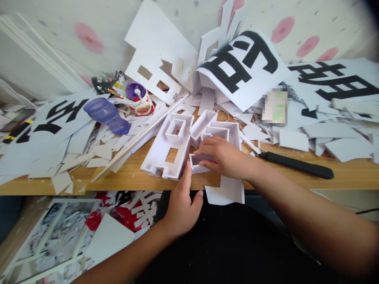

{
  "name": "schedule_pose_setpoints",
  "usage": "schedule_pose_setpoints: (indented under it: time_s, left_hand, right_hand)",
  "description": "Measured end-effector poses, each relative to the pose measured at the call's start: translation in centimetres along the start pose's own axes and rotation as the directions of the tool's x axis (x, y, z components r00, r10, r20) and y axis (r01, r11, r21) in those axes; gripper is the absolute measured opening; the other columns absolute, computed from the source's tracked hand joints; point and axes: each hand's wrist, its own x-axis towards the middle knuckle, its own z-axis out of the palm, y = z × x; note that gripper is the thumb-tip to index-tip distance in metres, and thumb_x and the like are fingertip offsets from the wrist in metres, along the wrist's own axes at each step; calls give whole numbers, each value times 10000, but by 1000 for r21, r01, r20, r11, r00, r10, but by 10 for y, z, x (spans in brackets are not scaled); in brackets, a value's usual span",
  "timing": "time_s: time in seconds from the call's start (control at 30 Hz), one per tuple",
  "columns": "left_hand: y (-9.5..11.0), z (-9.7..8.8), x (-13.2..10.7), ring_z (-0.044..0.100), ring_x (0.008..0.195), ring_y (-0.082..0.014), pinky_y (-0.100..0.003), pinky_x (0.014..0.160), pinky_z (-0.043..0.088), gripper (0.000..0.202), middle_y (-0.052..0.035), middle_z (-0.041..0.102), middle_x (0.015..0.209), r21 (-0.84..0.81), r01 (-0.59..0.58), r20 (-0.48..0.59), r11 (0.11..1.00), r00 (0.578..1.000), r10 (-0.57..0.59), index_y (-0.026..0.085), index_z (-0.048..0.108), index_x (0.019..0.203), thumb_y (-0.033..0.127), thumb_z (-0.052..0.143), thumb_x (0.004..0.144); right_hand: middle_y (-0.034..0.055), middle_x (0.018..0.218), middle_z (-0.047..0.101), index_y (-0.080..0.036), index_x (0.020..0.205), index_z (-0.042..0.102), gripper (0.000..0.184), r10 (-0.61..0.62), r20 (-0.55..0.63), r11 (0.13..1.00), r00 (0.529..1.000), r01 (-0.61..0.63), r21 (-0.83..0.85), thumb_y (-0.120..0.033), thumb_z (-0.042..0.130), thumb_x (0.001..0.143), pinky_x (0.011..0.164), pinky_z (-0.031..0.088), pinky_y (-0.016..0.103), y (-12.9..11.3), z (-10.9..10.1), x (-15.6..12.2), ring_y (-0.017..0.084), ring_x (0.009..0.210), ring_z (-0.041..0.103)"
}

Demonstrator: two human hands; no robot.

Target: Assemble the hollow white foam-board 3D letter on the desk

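A white foam-board character with raised walls point(180, 138) lies on the wooden table point(340, 177) near its front edge. My right hand point(225, 156) rests on its lower right part, fingers curled and pressing a small box-shaped wall section point(199, 162). My left hand point(182, 201) comes up from below the table edge, fingers stretched and pressed against the left side of that same section. A white foam piece point(226, 191) hangs over the table edge under my right wrist.
A black-handled knife point(299, 165) lies to the right of my right hand. Several white foam scraps and sheets with black characters point(237, 63) cover the back. A purple plastic cup point(108, 114) and a snack cup point(141, 100) sit at left. More scraps lie on the floor point(59, 232).
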Motion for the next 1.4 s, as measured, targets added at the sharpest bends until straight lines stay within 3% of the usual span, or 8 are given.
schedule_pose_setpoints:
  time_s: [0.4, 0.67, 0.93, 1.23, 1.4]
  left_hand:
    - [2, -1, 1, 360, 1448, -302, -508, 1209, 284, 913, -74, 317, 1610, -38, 23, 17, 999, 1000, -22, 262, 142, 1579, 66, 533, 777]
    - [-1, 0, 0, 310, 1471, -312, -512, 1214, 289, 1013, -57, 214, 1648, 10, -79, 19, 997, 997, 79, 303, 35, 1583, 7, 507, 736]
    - [-4, 0, 1, 193, 1507, -345, -559, 1215, 268, 1058, -78, 93, 1670, -52, -167, 62, 985, 984, 170, 289, -27, 1580, 15, 531, 723]
    - [-8, -1, 0, 197, 1498, -384, -607, 1189, 297, 1031, -114, 125, 1656, -143, -158, 51, 977, 985, 167, 261, 27, 1581, 31, 548, 721]
    - [-11, -4, 0, 139, 1510, -393, -648, 1187, 263, 1051, -88, 77, 1665, -181, -131, 109, 975, 982, 152, 288, 4, 1575, 46, 550, 710]
  right_hand:
    - [130, 1034, 651, -129, 1087, 707, 218, -14, -7, 1000, 1000, 14, 5, -200, 626, 897, 857, 426, 412, -1, -1, -1, 264, 964, 541]
    - [132, 1037, 650, -121, 1096, 706, 228, -27, 7, 999, 1000, 27, 19, -182, 622, 894, 854, 432, 414, -2, -2, -1, 261, 955, 550]
    - [122, 1047, 656, -142, 1095, 696, 221, -47, -3, 999, 999, 47, 19, -181, 578, 912, 849, 429, 421, -3, -3, -2, 257, 951, 540]
    - [117, 1071, 653, -170, 1096, 687, 202, -35, -9, 999, 999, 35, 22, -200, 577, 930, 836, 429, 413, -4, -2, -3, 247, 947, 547]
    - [117, 1048, 660, -139, 1098, 696, 215, -14, 3, 1000, 1000, 14, 20, -189, 603, 911, 839, 428, 408, -6, -4, -2, 250, 936, 543]
